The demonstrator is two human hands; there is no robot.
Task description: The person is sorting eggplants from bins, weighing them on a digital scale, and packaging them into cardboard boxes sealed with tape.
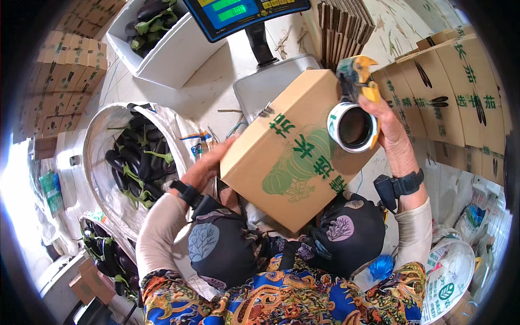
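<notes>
A closed cardboard box (284,158) with green print stands tilted before me, its lower corner between my knees. My left hand (209,164) holds its left end, the fingers partly hidden along the edge. In my right hand (384,115) is a tape dispenser gun (359,75) with yellow parts. Its large tape roll (352,126) is right against the upper right part of the box or just over it; I cannot tell which.
Behind the box is a platform scale (276,77) with a lit display (243,14). Eggplants (142,158) fill a white woven sack (191,134) at left; more lie in a foam box (174,61). Flattened cardboard (345,24) stands behind; printed cartons (443,89) are stacked at right.
</notes>
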